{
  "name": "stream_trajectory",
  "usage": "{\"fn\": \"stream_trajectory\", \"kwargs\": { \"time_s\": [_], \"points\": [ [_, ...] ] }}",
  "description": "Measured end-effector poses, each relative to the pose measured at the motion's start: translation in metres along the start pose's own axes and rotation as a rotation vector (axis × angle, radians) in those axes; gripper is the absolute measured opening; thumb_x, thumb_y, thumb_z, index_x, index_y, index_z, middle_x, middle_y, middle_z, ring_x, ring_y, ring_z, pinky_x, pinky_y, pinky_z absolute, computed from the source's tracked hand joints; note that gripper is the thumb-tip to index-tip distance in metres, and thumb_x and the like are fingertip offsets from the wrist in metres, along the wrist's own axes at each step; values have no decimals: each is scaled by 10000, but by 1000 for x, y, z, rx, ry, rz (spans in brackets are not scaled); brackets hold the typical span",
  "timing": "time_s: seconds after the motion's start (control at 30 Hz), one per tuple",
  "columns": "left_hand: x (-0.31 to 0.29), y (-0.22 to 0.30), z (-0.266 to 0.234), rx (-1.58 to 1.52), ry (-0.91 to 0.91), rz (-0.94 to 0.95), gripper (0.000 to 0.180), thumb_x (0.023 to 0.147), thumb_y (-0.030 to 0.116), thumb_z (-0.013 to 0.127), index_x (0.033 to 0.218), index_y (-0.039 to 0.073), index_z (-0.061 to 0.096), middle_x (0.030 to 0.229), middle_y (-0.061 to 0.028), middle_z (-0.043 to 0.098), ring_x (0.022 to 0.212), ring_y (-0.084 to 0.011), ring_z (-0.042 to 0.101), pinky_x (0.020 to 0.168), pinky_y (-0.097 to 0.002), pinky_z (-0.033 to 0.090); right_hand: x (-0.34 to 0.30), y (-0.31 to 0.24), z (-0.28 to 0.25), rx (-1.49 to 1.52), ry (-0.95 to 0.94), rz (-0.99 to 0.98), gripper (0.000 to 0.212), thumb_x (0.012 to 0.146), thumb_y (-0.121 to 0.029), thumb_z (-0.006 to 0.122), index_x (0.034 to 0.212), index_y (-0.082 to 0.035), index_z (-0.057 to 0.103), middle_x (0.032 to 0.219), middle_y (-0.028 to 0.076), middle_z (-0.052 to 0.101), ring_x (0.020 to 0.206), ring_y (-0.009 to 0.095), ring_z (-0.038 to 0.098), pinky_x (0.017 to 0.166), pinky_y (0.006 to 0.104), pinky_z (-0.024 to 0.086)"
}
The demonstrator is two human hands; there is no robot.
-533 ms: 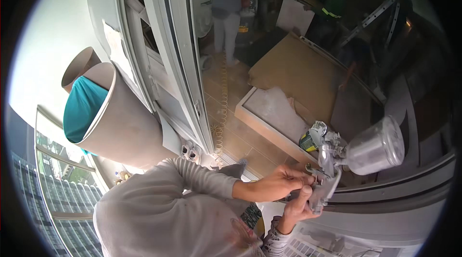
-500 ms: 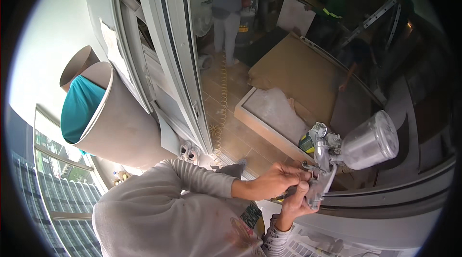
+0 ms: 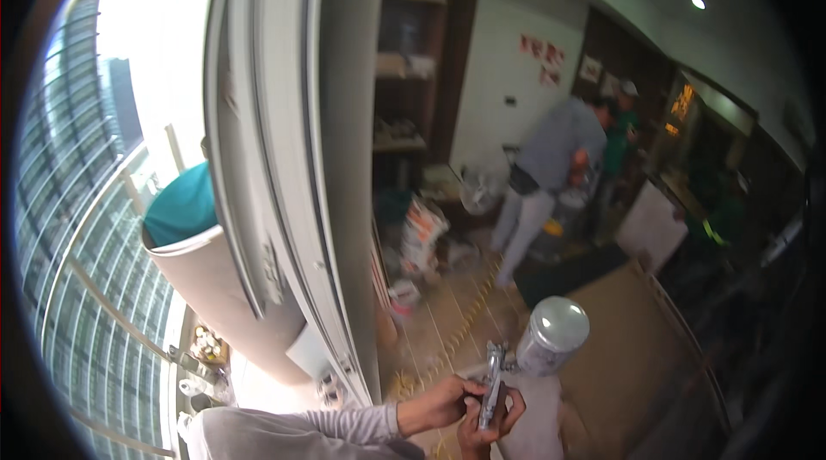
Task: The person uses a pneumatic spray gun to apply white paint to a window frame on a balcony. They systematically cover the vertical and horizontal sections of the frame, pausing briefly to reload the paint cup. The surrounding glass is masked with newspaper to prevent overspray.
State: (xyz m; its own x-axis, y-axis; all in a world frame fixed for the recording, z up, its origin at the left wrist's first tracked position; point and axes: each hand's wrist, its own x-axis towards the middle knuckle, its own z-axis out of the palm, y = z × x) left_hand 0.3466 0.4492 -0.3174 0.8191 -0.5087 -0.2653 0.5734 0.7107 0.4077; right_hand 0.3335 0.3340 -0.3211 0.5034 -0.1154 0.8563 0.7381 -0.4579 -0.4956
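A metal spray gun (image 3: pixel 493 391) with a silver paint cup (image 3: pixel 555 335) on its side is held in front of me, low in the view. My right hand (image 3: pixel 490 432) is closed around the gun's handle, its fingers wrapped at the right side. From the left comes my left hand (image 3: pixel 440 402), with thumb and fingers pinched against the gun's body near the handle. Exactly which small part the fingertips grip cannot be made out. The cup sits tilted beyond the right hand.
At left stands a large pale roll (image 3: pixel 232 305) with teal cloth (image 3: pixel 182 204) inside. A sliding door frame (image 3: pixel 297 142) rises beside it. A yellow coiled hose (image 3: pixel 469 315) lies on the tiled floor. Brown sheeting (image 3: pixel 615 357) covers something at right. A person in grey (image 3: pixel 551 150) bends farther off.
The view has swung upward and leftward, showing more of the room. The spray gun and both hands now sit lower in the picture. Both hands still hold the gun.
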Motion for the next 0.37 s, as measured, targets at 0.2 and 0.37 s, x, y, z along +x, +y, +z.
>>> {"fn": "stream_trajectory", "kwargs": {
  "time_s": [0.2, 0.37],
  "points": [
    [-19, 95, 69, 284, -65, 477, 249, 968, 78, 569, 1146, -82, 636, 1125, -124, 684, 1049, -181, 625, 969, -324, 465, 61, 42, 98, 573, -76, 227, 520, 960, -413, 600, 1363, -102, 496, 1163, 148, 613, 1013, 303, 544, 885, 404, 466],
    [-57, 143, 164, 1413, 361, 1171, 363, 979, 88, 600, 1341, 71, 618, 1166, -140, 698, 1046, -243, 647, 963, -340, 506, 207, -21, 65, 1169, -340, 465, 372, 928, -274, 648, 1146, 27, 635, 855, 159, 655, 580, 234, 552, 594, 281, 488]
  ]
}}
